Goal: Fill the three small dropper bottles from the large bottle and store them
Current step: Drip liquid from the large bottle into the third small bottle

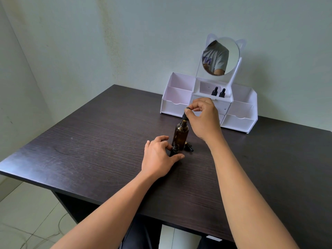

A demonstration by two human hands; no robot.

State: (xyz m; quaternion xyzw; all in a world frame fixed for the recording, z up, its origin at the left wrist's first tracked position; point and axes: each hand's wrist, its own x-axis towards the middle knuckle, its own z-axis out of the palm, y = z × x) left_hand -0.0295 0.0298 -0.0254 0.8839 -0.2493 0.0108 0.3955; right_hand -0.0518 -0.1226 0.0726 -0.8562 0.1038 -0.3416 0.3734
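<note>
Amber glass marks the large bottle, which stands upright and uncapped near the middle of the dark wooden table. The right hand is above it and pinches a black dropper between thumb and fingers. The lower end of the dropper is at the open mouth of the bottle; how deep it goes in, one cannot tell.

Just in front of the large bottle, toward the near edge, the left hand rests on the table and grips a small dropper bottle between thumb and fingers. This small bottle is upright and has no top on it. A black cap lies on the table at the base of the large bottle, on its right side.

At the far edge of the table stands a white organizer with a round mirror. Two other small dropper bottles, both closed, stand side by side in its upper middle compartment, under the mirror.
</note>
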